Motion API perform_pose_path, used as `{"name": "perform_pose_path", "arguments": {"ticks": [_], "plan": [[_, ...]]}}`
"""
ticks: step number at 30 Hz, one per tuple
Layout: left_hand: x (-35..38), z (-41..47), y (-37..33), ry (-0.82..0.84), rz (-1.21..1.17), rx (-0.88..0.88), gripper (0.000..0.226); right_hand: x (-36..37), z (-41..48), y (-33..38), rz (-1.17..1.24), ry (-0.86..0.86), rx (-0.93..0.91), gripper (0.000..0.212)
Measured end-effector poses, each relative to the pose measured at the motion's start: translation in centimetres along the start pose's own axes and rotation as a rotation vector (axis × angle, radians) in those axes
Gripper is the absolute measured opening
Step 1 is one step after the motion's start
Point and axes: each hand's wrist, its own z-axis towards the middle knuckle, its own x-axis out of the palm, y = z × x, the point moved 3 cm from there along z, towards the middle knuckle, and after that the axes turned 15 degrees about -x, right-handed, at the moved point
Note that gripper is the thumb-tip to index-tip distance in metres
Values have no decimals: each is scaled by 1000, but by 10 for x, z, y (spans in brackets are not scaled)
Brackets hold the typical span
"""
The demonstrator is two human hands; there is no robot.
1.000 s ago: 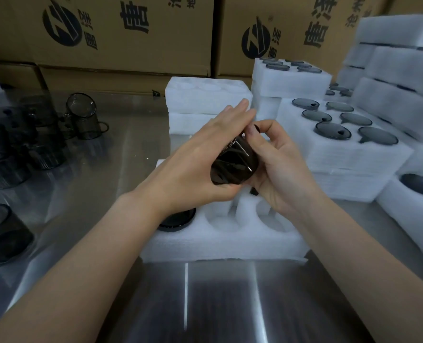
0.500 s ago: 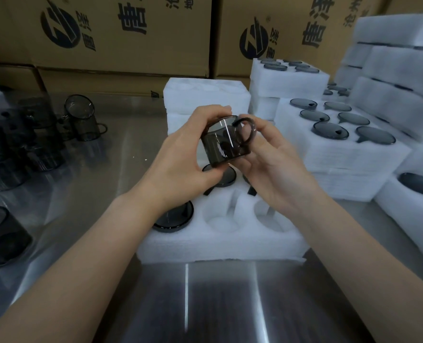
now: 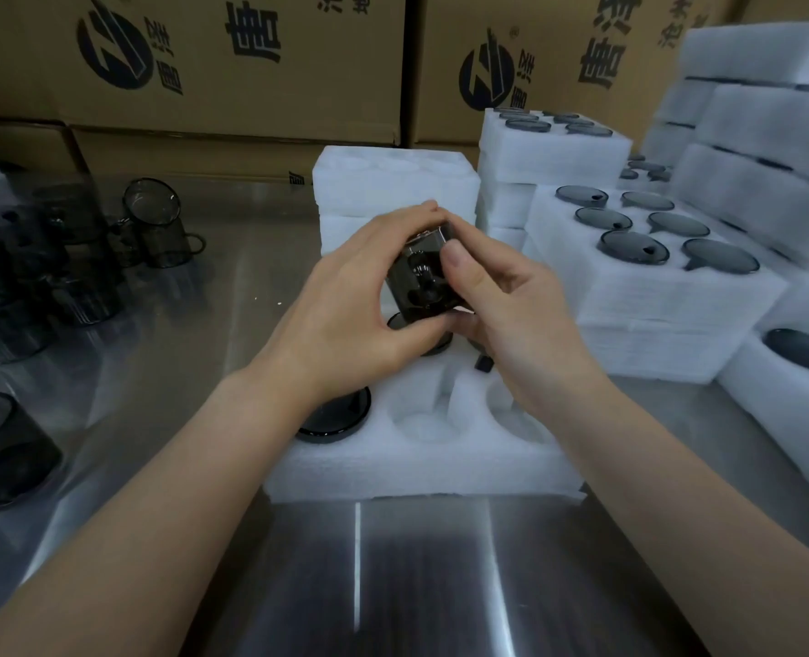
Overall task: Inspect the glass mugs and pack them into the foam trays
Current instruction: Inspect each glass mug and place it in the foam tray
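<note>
Gripping mug, seemingly rotated since.

Our two bare forearms ran forward from the lower corners, converging toward the middle. Our left grip curled around a glass mug from the left, fingers arched over its top and thumb tucked under its near lower edge. Our right grip closed on it from the right, thumb pressed flat on the mug's near face, the other fingers curled behind and beneath. The fingertips of both grips came close together above the mug. Both wrists were fairly straight.
</note>
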Motion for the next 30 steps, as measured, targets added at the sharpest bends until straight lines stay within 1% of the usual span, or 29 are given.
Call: {"name": "perform_pose_path", "arguments": {"ticks": [5, 10, 13, 19, 22, 25, 27, 30], "plan": [[2, -2, 1, 55, -40, 1, 73, -6, 1, -2, 32, -26, 30, 49], [2, -2, -1, 100, -70, 39, 72, -12, 4, -4, 98, -31, 51, 39], [2, -2, -1, 132, -78, 33, 73, -13, 4, -4, 131, -53, 75, 37], [4, -1, -1, 162, -56, 76, 74, -15, 5, -3, 134, -65, 119, 28], [1, -1, 0, 150, -67, 72, 73, -13, 5, -3, 127, -37, 111, 30], [0, 0, 1, 144, -83, 49, 74, -10, 5, -2, 119, 51, 109, 46], [-1, -1, 1, 134, -92, 46, 76, -9, 7, -1, 150, 86, 111, 47], [-4, 0, 4, 81, -185, -6, 73, -10, 8, 0, 205, 47, 131, 51]]}}
